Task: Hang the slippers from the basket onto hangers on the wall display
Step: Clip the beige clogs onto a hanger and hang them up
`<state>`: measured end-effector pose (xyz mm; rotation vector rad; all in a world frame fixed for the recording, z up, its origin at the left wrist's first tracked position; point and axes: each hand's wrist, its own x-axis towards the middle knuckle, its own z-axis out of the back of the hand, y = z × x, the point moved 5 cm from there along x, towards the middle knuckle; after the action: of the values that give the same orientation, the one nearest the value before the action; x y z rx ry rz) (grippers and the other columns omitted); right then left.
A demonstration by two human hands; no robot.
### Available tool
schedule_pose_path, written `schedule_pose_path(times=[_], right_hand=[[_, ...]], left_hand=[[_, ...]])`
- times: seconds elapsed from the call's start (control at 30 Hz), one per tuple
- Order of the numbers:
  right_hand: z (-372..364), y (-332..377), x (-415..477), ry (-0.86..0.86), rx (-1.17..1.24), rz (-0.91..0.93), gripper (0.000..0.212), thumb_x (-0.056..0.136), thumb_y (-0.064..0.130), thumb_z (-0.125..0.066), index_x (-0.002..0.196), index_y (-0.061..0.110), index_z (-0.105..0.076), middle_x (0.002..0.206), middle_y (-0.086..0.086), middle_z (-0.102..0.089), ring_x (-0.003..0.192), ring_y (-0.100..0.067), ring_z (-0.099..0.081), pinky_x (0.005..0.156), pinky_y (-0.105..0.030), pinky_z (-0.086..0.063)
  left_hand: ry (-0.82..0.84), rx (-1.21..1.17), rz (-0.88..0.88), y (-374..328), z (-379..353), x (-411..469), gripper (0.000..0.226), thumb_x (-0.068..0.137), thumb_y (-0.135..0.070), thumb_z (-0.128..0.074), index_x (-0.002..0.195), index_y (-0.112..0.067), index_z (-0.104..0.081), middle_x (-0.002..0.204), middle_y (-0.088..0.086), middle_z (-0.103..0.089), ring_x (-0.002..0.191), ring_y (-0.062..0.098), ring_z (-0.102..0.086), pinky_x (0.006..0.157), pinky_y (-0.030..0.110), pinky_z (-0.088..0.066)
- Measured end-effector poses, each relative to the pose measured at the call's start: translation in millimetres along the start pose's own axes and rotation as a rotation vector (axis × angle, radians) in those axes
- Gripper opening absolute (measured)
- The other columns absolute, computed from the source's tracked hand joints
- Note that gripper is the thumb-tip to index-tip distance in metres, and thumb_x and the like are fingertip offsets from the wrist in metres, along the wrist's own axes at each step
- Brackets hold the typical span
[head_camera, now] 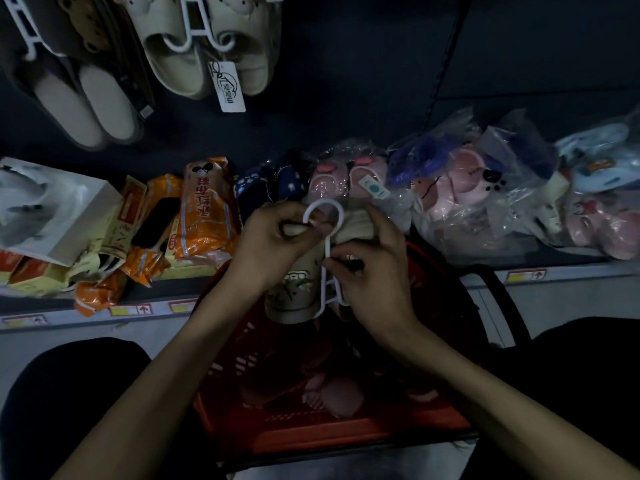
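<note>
At frame centre, over the red plastic basket [346, 438]: left hand [273, 237] fingers curled round beige printed slipper [294, 292]; right hand [367, 268] pinching stem of white plastic hanger [340, 216].

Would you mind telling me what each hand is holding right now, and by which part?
The left hand grips the beige slipper at its upper end; the right hand pinches the white hanger at its stem.

basket [346, 436] contents too dark to tell

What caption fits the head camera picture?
Left hand grips beige slipper, right hand pinches white hanger, over red basket.
</note>
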<state>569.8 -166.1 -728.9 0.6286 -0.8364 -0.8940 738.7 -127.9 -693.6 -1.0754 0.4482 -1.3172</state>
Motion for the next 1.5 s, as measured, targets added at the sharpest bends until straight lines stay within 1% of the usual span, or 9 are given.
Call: schedule_pose_path(times=[0.23,0.33,0.47,0.63,0.73,0.93,1.07,1.27,1.5], right_hand=[[-2.7,-6.6,-3.8,0.016,0.046,-0.064,0.010,0.080,0.015,-0.084,0.079,0.018,-0.074,0.157,0.000,-0.035,0.143,-0.020,-0.037,0.112,-0.041,-0.042],[7.4,-4.8,3.3,-0.017,0.051,-0.006,0.009,0.080,0.014,-0.083,0.081,0.016,-0.074,0.150,0.006,-0.037,0.138,-0.017,-0.042,0.109,-0.039,-0.046],[15.5,-0.6,11.3,-0.022,0.032,0.026,0.010,0.082,0.015,-0.083,0.080,0.016,-0.073,0.152,0.007,-0.035,0.141,-0.015,-0.039,0.109,-0.039,-0.045],[16.7,11.2,20.0,-0.016,0.068,0.004,0.008,0.084,0.016,-0.082,0.084,0.017,-0.074,0.154,0.002,-0.035,0.145,-0.014,-0.035,0.112,-0.030,-0.042],[18.4,23.0,27.7,-0.042,0.072,0.012,0.009,0.084,0.014,-0.082,0.083,0.016,-0.074,0.149,0.004,-0.038,0.141,-0.015,-0.039,0.111,-0.018,-0.037],[13.0,50.6,51.9,-0.115,0.051,0.055,0.011,0.081,0.011,-0.083,0.081,0.017,-0.074,0.134,0.015,-0.034,0.130,-0.006,-0.040,0.110,-0.011,-0.028],[0.2,73.4,68.5,-0.089,0.036,0.077,0.011,0.082,0.015,-0.083,0.081,0.018,-0.072,0.140,0.009,-0.035,0.136,-0.017,-0.042,0.112,-0.023,-0.031],[-5.4,121.4,102.8,-0.124,0.059,0.123,0.011,0.081,0.016,-0.084,0.082,0.019,-0.074,0.149,-0.008,-0.040,0.143,-0.023,-0.040,0.113,-0.025,-0.033],[-28.1,183.2,154.3,-0.217,-0.031,0.232,0.017,0.084,0.023,-0.081,0.076,0.027,-0.066,0.137,0.004,-0.046,0.141,-0.018,-0.036,0.110,-0.025,-0.035]], left_hand=[[0.030,-0.020,0.091,2.5,-9.8,-2.4,0.018,0.097,-0.032,-0.075,0.110,-0.018,-0.076,0.104,-0.008,-0.076,0.098,0.004,-0.072,0.088,0.032,-0.059],[0.148,-0.003,0.155,10.5,-0.3,-2.6,0.053,0.079,-0.047,-0.075,0.125,-0.024,-0.063,0.119,-0.001,-0.066,0.109,0.012,-0.066,0.091,0.033,-0.057],[0.252,0.022,0.197,18.6,17.0,-9.4,0.088,0.060,-0.045,-0.079,0.141,-0.034,-0.048,0.128,0.004,-0.045,0.117,0.006,-0.053,0.089,0.006,-0.045],[0.212,0.014,0.226,36.9,29.4,-15.6,0.108,0.057,-0.050,-0.087,0.152,-0.038,-0.036,0.144,0.002,-0.040,0.133,0.015,-0.049,0.112,0.039,-0.050],[0.125,-0.090,0.261,39.1,37.6,-19.6,0.120,0.058,-0.048,-0.097,0.157,-0.039,-0.028,0.150,-0.005,-0.043,0.136,0.012,-0.050,0.111,0.041,-0.051],[-0.002,-0.241,0.270,33.8,59.9,-25.2,0.098,0.070,-0.031,-0.098,0.146,-0.033,-0.037,0.138,-0.003,-0.058,0.122,0.008,-0.064,0.098,0.036,-0.060],[-0.107,-0.276,0.218,22.4,84.4,-17.9,0.088,0.079,-0.010,-0.090,0.150,-0.034,-0.044,0.132,-0.009,-0.061,0.111,-0.004,-0.067,0.085,0.019,-0.058],[-0.441,-0.366,0.167,13.6,129.9,-12.7,0.069,0.067,-0.031,-0.093,0.127,-0.026,-0.058,0.116,-0.009,-0.073,0.108,0.011,-0.073,0.086,0.032,-0.063],[-0.640,-0.350,0.080,2.5,171.9,18.3,0.061,0.072,-0.038,-0.090,0.125,-0.028,-0.061,0.119,-0.009,-0.073,0.110,0.009,-0.071,0.090,0.039,-0.060]])
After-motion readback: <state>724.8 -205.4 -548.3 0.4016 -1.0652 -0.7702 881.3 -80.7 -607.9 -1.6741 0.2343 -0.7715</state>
